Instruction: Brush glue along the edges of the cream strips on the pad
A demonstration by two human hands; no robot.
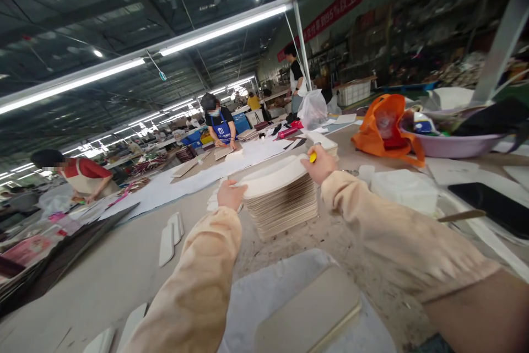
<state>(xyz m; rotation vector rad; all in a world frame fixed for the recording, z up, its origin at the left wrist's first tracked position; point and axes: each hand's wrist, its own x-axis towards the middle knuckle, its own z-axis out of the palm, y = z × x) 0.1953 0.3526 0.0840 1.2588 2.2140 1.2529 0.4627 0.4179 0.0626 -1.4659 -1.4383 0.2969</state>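
A tall stack of pale flat pieces (283, 207) stands on the worktable in front of me. Its top piece (275, 177) is curved, with an end at each hand. My left hand (231, 195) is closed at the left end of this piece, thumb on top. At the right end, my right hand (320, 164) is closed round a small yellow tool (313, 157) and also touches the top piece. Nearer to me, a beige rounded board (309, 309) lies on a white sheet (268, 281).
Small pale strips (166, 244) lie on the table (140, 254) at left. At right are an orange bag (378, 121), a purple basin (458, 145), a clear plastic box (405, 190) and a black phone (491, 207). Several people work beyond.
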